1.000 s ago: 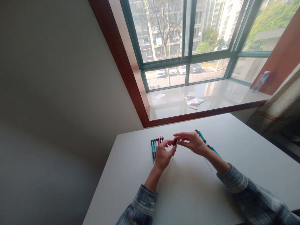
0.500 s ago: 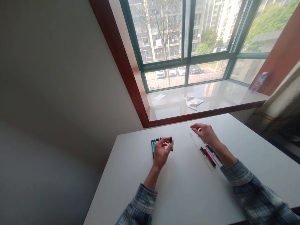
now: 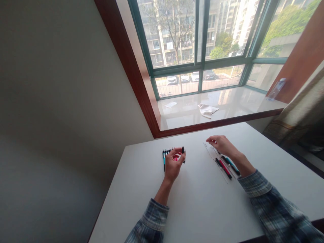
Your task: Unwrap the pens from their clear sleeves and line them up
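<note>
My left hand point(image 3: 173, 166) is closed, with a short black pen part point(image 3: 183, 149) upright between thumb and fingers. Its lower end is partly hidden and looks clear or silvery. Behind that hand stretches a row of pens point(image 3: 164, 160) with black tops, partly covered by the fingers. My right hand point(image 3: 223, 146) hovers at the far right, fingertips pinched beside some thin clear refills point(image 3: 208, 151); what they hold, if anything, is too small to make out. Below it lie a red and black pen barrel point(image 3: 224, 168) and a blue and black one point(image 3: 232, 165).
The white table point(image 3: 199, 206) reaches the wooden window frame point(image 3: 182, 132). On the sill lie a crumpled cloth point(image 3: 207, 110) and a paper point(image 3: 170, 105), with a clear bottle point(image 3: 277, 89) at its right end. A curtain point(image 3: 286, 118) hangs at right.
The right hand has shifted slightly, so more of the blue barrel shows. The left hand keeps hold of the black pen part in nearly the same place. The view has moved a little.
</note>
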{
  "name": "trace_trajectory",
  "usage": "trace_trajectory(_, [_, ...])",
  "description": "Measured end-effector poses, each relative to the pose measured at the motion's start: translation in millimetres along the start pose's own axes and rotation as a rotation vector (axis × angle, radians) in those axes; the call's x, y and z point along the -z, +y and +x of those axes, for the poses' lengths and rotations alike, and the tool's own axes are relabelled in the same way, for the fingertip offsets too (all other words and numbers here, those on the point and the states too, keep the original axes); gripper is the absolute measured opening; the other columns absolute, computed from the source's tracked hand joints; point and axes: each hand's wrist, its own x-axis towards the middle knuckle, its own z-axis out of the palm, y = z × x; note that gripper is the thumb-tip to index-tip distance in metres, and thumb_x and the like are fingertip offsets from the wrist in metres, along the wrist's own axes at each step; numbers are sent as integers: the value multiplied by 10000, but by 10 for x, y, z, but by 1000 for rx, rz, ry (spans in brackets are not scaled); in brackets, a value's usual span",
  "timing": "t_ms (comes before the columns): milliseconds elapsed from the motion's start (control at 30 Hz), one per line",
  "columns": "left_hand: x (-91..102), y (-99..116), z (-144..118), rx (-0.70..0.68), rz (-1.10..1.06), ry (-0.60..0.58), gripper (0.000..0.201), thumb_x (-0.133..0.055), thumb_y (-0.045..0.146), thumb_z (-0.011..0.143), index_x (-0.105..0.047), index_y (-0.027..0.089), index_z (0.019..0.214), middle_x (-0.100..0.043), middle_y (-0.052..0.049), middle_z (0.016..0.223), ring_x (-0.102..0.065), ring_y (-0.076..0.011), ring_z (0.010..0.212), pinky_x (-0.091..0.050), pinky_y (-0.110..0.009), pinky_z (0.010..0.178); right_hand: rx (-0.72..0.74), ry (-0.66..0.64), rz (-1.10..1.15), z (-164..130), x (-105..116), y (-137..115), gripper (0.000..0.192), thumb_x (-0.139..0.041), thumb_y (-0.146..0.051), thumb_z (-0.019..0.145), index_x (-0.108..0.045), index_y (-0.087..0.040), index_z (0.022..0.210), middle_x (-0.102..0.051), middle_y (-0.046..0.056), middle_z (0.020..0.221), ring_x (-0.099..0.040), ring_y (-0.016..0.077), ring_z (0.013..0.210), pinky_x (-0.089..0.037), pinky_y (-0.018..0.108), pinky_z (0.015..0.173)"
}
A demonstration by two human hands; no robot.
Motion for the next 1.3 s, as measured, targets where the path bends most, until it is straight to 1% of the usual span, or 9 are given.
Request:
trace_trajectory(133, [3,-38,-9,-5,0,2,206,-745,342,817,-779,186,948,-734,-56,895,-657,-178,793,-557,-315,741,-45,1,-42,-19,53,174,233,-598,-219,865,-805,-258,967,-812,31,953,-751,226,840,-570,313,772])
trace_trajectory(267, [3,-71,-17,-12,4,0,202,-742,340,825,-779,192,958,-736,-55,903,-659,-179,797,-560,-318,744,-60,-23,-57,-36,64,251,232,-628,-216,831,-802,-268,976,-807,19,941,-741,224,839,-562,322,779])
trace_trajectory(567, [-3,-5,-31,-7,16,-8,193,-731,331,840,-775,196,971,-740,-54,919,-661,-182,818,-558,-324,761,-34,-58,-129,-40,-9,106,246,-663,-240,825,-796,-275,1028,-787,30,931,-675,263,986,-516,352,844])
trace_trajectory(800, [-11,42,-38,9,14,-6,208,-744,348,825,-780,193,959,-738,-59,908,-657,-185,810,-562,-327,751,-51,-75,-144,-50,-79,144,238,-638,-227,847,-792,-274,1024,-781,28,902,-663,254,968,-500,325,795])
trace_trajectory(900, [-12,41,-36,2,12,-9,208,-740,349,828,-778,192,960,-734,-57,903,-655,-184,809,-559,-324,751,-41,-53,-123,-44,-85,107,233,-634,-216,845,-793,-270,1006,-780,25,872,-673,253,952,-500,327,793])
trace_trajectory(1000, [-6,16,-30,-7,14,-7,202,-739,337,827,-774,188,958,-726,-50,897,-645,-175,800,-551,-314,746,-16,51,-23,-25,-44,8,227,-622,-234,862,-791,-255,1012,-783,27,892,-700,227,877,-521,337,819])
trace_trajectory(1100, [-3,-25,-24,-13,24,-12,201,-734,330,831,-773,186,966,-722,-48,896,-633,-169,793,-545,-308,744,-27,171,194,2,-4,-98,232,-645,-310,871,-783,-233,1040,-783,39,917,-721,210,831,-555,344,823])
trace_trajectory(1200, [-16,-59,-26,-19,35,-25,202,-730,337,835,-776,191,967,-725,-50,896,-638,-177,810,-539,-308,741,-81,176,493,20,-10,-169,331,-714,-405,842,-767,-205,1100,-783,65,923,-735,227,845,-586,350,784])
trace_trajectory(1300, [-47,-69,-36,-14,40,-33,204,-732,342,830,-777,195,964,-732,-53,907,-640,-185,820,-532,-315,742,-109,126,705,21,-53,-226,438,-774,-440,807,-743,-193,1169,-777,105,1079,-736,251,947,-590,378,841])
